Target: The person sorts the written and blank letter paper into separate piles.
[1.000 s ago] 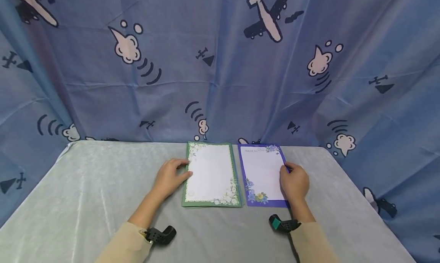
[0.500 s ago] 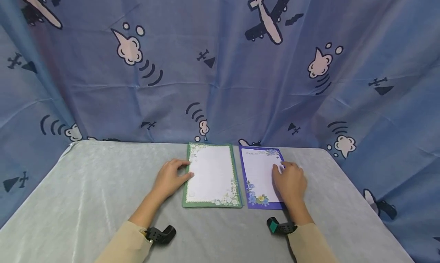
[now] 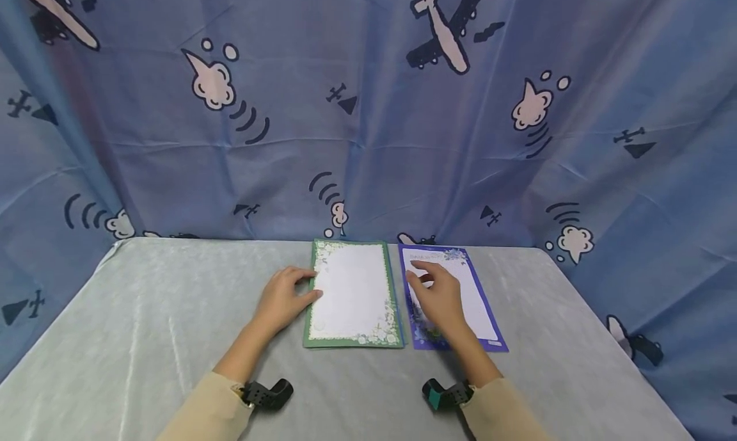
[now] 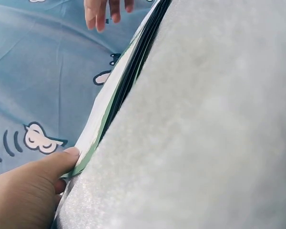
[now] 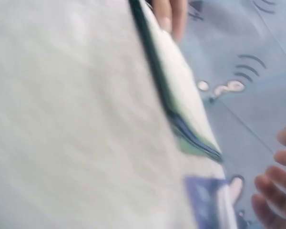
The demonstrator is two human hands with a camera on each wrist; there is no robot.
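Observation:
My left hand [image 3: 282,300] is at the left edge of a stack of green-bordered paper [image 3: 354,294] with white flowers in its corners. In the left wrist view its thumb [image 4: 66,160] lies on top of the stack's corner, with fingers partly hidden below the edge. Right beside the stack lies a purple-bordered sheet [image 3: 475,300] with blue flowers and faint writing at the top. My right hand [image 3: 440,297] hovers over its left half, thumb and forefinger apart, holding nothing. The right wrist view is blurred; my right fingers [image 5: 276,186] show there at the right edge.
Both papers lie near the far edge of a table with a pale grey cloth [image 3: 190,326]. Behind it hangs a blue curtain [image 3: 288,172] printed with planes and clouds. Black cameras are strapped to both wrists.
My right hand has let go of the purple sheet's right edge and moved left across it, toward the green stack. My left hand has stayed in place.

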